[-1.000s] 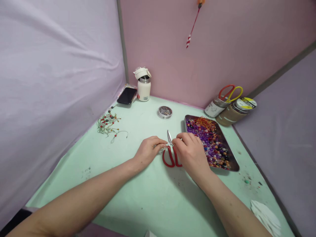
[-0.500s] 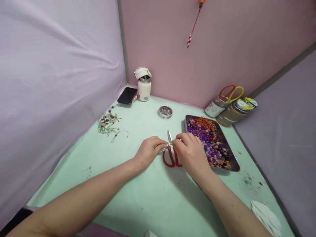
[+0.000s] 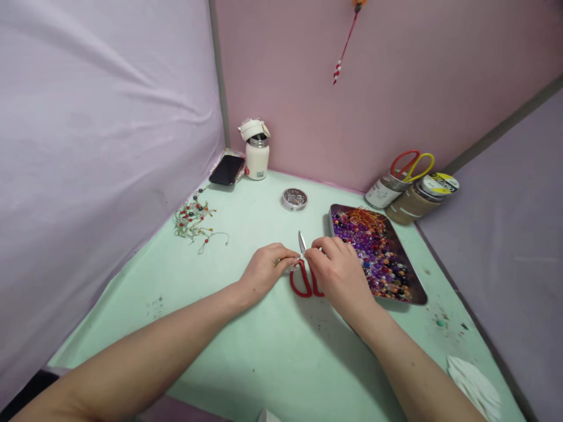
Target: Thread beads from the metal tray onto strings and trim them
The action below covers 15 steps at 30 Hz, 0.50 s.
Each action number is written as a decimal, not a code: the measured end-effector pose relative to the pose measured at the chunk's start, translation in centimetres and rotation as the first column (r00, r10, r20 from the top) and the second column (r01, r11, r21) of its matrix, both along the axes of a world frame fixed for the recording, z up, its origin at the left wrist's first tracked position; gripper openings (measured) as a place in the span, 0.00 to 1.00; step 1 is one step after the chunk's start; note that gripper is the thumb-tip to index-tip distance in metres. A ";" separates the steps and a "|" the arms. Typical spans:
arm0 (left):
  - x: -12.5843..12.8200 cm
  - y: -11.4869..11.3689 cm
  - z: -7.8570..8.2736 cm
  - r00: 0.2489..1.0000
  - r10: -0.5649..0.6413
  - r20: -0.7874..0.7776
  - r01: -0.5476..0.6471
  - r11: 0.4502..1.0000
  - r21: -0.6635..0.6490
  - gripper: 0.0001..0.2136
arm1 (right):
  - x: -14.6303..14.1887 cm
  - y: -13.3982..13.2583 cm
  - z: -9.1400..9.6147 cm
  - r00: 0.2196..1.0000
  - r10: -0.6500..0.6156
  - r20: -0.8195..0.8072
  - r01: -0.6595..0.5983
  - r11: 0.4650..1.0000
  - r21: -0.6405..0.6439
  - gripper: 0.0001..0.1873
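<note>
My left hand (image 3: 266, 271) is closed in a pinch, with a tiny clear piece showing at the fingertips; its kind is too small to tell. Opposite it, my right hand (image 3: 339, 271) pinches with thumb and forefinger, and what lies between them cannot be made out. The two sets of fingertips are close together but apart. Below and between them, red-handled scissors (image 3: 301, 286) lie on the table, their blades pointing away from me; my right hand covers part of one handle. Right beside that hand is a metal tray (image 3: 402, 258) of purple, orange, black and clear beads.
A small round clear case (image 3: 295, 199) stands beyond the scissors. Strung beads on pale cord (image 3: 193, 218) lie at left. Behind are a phone (image 3: 227, 170) and a white bottle (image 3: 257, 159). Two jars (image 3: 411, 205), one holding scissors, stand at back right; white cloth-like material (image 3: 474, 387) lies front right.
My right hand has shifted very slightly left, toward my left fingertips. My left hand, the scissors and the tray look the same.
</note>
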State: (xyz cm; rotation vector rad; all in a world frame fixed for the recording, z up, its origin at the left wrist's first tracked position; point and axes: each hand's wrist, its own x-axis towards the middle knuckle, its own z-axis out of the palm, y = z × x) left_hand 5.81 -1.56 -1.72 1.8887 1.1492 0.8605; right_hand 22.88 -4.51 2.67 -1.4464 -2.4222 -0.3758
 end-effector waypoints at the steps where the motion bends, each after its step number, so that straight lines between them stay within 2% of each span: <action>1: 0.0 0.0 0.0 1.000 -0.004 -0.003 0.004 1.000 -0.001 0.09 | 0.0 0.0 0.0 1.000 0.003 0.002 -0.003 1.000 -0.007 0.05; 10: 0.1 -0.3 0.0 0.999 -0.033 -0.012 0.032 0.999 -0.020 0.09 | 0.0 0.2 -0.6 0.997 0.057 -0.049 -0.062 0.992 -0.111 0.08; 15: 0.1 -0.2 0.1 0.998 -0.066 0.007 0.066 0.998 -0.020 0.09 | 0.1 0.5 -0.9 0.989 0.056 -0.138 -0.083 0.977 -0.197 0.07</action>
